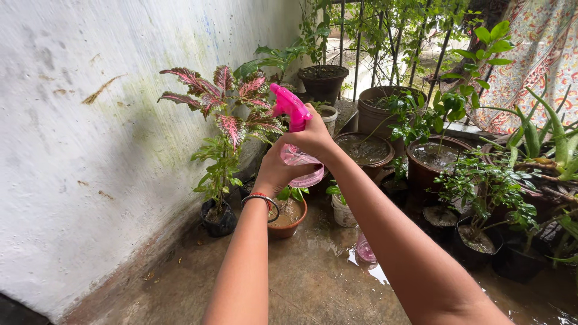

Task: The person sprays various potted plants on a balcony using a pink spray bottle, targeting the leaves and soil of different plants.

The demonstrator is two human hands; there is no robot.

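Right hand (313, 139): wrapped round the sprayer (290, 107) neck.
Left hand (276, 171): cups the bottle (302, 165) below.
Sprayer: just right of the coleus (226, 114).
Risk: wet grip may slip, dropping the bottle onto the brown pot (288, 218) beneath.

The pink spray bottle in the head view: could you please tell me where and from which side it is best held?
Best gripped at the narrow neck just under the pink spray head, coming from behind, since the nozzle points away toward the red-leaved plant. The right hand wraps it there. The rounded clear body below is wider, so the left hand cups it from the underside for support.
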